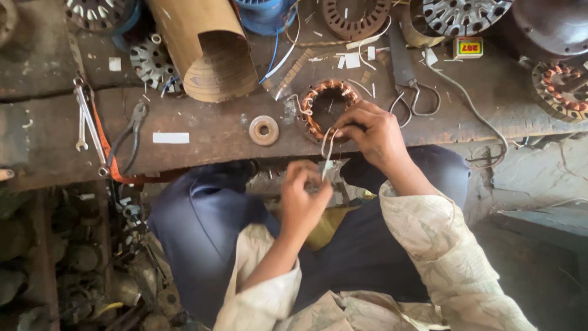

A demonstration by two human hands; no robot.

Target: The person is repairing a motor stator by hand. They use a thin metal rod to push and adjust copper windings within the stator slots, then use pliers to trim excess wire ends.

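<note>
Gripping the near rim of a copper-wound ring (329,109) at the bench (214,132) edge, the right hand (373,132) pinches a pale strip (329,147). The left hand (303,196), fingers closed, holds the strip's lower end above the lap. Scissors (407,86) lie just right; a small yellow-and-red box (468,47) sits farther back, a white label strip (171,138) to the left.

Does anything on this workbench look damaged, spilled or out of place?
Nothing looks broken. Small white paper strips lie scattered around the copper-wound stator, and the brown sheet roll lies tipped on its side. The right hand and left hand hold a pale string at the stator's edge.
</note>
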